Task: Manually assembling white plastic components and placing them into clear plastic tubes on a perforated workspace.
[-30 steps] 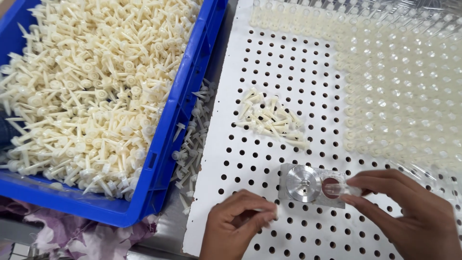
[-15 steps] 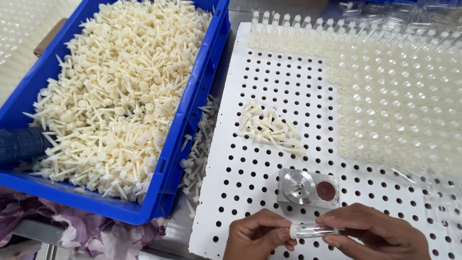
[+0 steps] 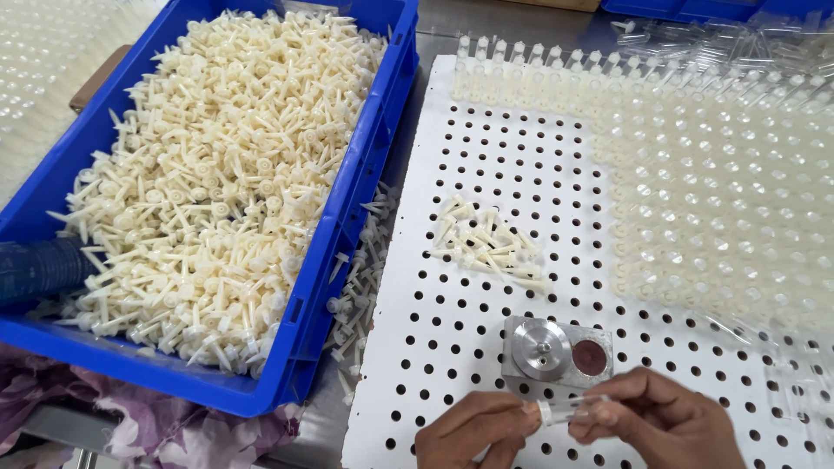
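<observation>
My left hand [image 3: 473, 427] and my right hand [image 3: 665, 421] meet at the bottom edge of the head view, both pinching one small clear plastic tube [image 3: 569, 408] held sideways between their fingertips. Just above them a small metal block [image 3: 556, 350] with a round disc and a dark round recess rests on the white perforated board [image 3: 486, 139]. A small pile of cream plastic pins [image 3: 486, 243] lies on the board's middle.
A blue crate [image 3: 347, 217] heaped with cream pins [image 3: 200, 182] stands at the left; spilled pins [image 3: 360, 287] lie between crate and board. Clear tubes [image 3: 721, 182] stand in the board's top and right holes. Purple floral cloth [image 3: 148, 417] lies under the crate.
My right hand has come down off the metal block with the clear tube to meet my left hand. The camera has tilted, showing more of the far board.
</observation>
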